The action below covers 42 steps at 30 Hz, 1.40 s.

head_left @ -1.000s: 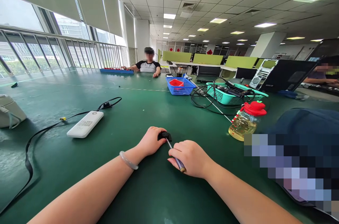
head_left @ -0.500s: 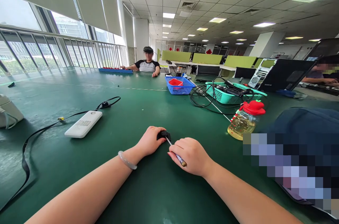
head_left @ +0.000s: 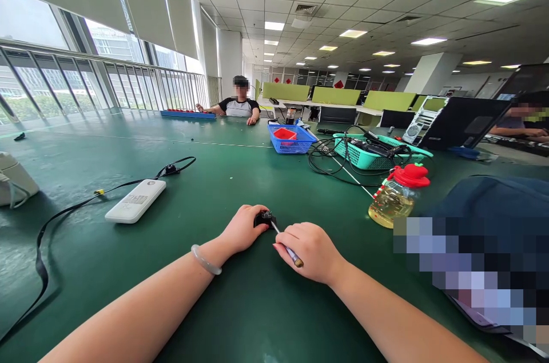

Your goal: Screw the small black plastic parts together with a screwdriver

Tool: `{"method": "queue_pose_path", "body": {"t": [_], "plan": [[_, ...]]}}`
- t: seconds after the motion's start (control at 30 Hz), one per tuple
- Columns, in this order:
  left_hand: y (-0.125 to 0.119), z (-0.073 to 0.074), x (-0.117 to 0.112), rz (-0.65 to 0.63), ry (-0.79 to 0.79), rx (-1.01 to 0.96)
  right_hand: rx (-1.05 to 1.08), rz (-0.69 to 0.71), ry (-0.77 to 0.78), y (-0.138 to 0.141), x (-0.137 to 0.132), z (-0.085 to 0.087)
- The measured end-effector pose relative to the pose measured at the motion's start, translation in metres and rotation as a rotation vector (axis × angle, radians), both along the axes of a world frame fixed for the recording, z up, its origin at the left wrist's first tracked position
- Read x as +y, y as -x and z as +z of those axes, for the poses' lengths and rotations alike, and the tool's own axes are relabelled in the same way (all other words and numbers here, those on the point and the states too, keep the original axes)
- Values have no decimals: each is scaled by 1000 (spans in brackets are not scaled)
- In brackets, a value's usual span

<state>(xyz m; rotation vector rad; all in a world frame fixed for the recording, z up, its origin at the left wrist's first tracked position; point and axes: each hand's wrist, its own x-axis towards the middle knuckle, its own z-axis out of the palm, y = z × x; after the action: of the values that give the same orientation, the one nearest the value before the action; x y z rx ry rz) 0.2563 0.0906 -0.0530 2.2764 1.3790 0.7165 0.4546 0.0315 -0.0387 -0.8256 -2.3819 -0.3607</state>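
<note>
My left hand (head_left: 243, 228), with a pale bracelet at the wrist, closes its thumb and fingers around a small black part (head_left: 270, 216) on the green table. The top of that part looks dark and detailed, but its exact kind is too small to tell. In my right hand (head_left: 312, 251) is a slim screwdriver (head_left: 294, 257) with a thin metal shaft and a brownish handle end. It slants forward and left, its tip at the right side of the black part. My fingers hide the middle of the handle.
Left of my hands lie a white power bank (head_left: 135, 201) and a black strap (head_left: 68, 210). To the right stands a red-lidded bottle (head_left: 392, 200). Beyond are a blue basket (head_left: 290, 144), a teal basket (head_left: 362, 157) with cables and a dark bag (head_left: 493, 203). A person (head_left: 241, 106) sits opposite.
The screwdriver's tip has shifted slightly right, from the top of the black part toward its right side, with my right hand. My left hand stays in place.
</note>
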Motion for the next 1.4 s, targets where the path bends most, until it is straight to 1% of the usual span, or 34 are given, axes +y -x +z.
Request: {"method": "queue_pose_path", "body": {"t": [0.2, 0.47, 0.63, 0.77, 0.97, 1.4], "plan": [[0, 1, -1, 5, 13, -9, 29, -13, 7, -2, 1, 0], [0, 2, -2, -4, 24, -24, 45, -26, 96, -5, 5, -2], [0, 2, -2, 6, 31, -25, 79, 28, 43, -4, 1, 1], [-1, 1, -2, 8, 23, -14, 36, 84, 32, -1, -2, 1], [-1, 1, -1, -5, 14, -8, 25, 51, 50, 0, 0, -2], [0, -1, 0, -10, -7, -22, 97, 41, 55, -2, 1, 3]]}}
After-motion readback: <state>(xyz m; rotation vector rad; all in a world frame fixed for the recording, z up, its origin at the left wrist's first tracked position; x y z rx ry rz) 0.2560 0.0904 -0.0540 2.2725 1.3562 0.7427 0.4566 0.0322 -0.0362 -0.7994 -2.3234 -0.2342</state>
